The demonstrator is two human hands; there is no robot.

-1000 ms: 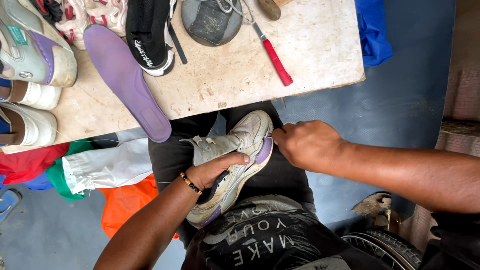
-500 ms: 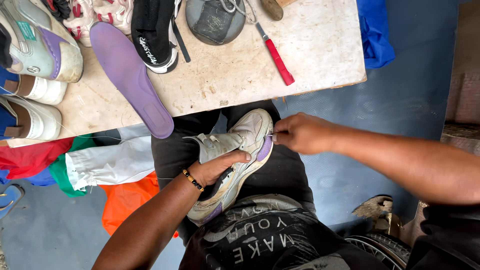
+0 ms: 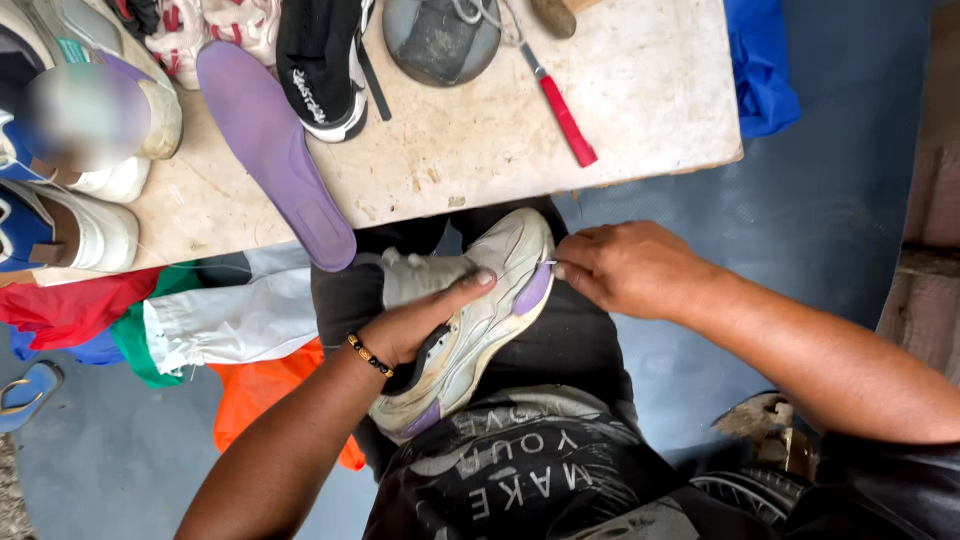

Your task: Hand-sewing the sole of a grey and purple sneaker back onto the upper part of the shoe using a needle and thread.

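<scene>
A white and grey sneaker [image 3: 480,310] with purple patches lies on my lap, toe pointing toward the table. My left hand [image 3: 415,325], with a beaded bracelet at the wrist, grips the shoe across its middle, thumb on top. My right hand [image 3: 625,265] is at the shoe's toe side, fingertips pinched on something small and thin at the edge of the upper; what it pinches is too small to tell.
A worn white table [image 3: 620,90] holds a purple insole [image 3: 275,150], a black shoe [image 3: 320,60], several other sneakers at the left, a round grey object [image 3: 440,35] and a red-handled tool [image 3: 560,110]. Coloured cloths [image 3: 200,330] lie on the blue floor at left.
My right hand has pulled slightly away from the shoe's toe and back toward it. My left hand keeps its grip, and the shoe stays on my lap.
</scene>
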